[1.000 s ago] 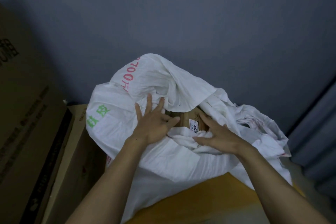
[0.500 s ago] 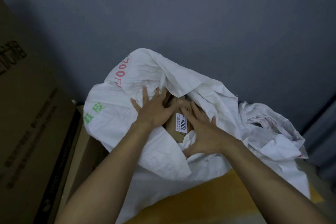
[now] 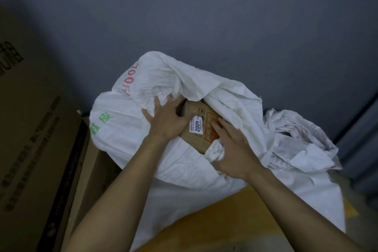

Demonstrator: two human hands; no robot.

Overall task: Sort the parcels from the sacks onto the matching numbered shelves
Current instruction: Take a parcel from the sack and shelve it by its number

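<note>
A big white woven sack point(image 3: 131, 129) with red and green print sits in front of me against a grey wall. In its open mouth shows a brown cardboard parcel point(image 3: 194, 141) with a white label reading 4002 point(image 3: 196, 126). My left hand point(image 3: 165, 122) grips the parcel's left edge, with its fingers also against the sack cloth. My right hand point(image 3: 233, 149) lies on the parcel's right side, its thumb pressed into a fold of the sack. Most of the parcel is hidden inside the sack.
Large brown cardboard boxes point(image 3: 30, 139) stand at the left, close to the sack. A second crumpled white sack point(image 3: 302, 145) lies at the right. A yellow-brown surface point(image 3: 235, 221) is below the sack, between my forearms. A dark curtain or panel point(image 3: 360, 139) is at the far right.
Both hands have pushed the sack mouth wider and closed on the parcel. More of the box and its 4002 label now show.
</note>
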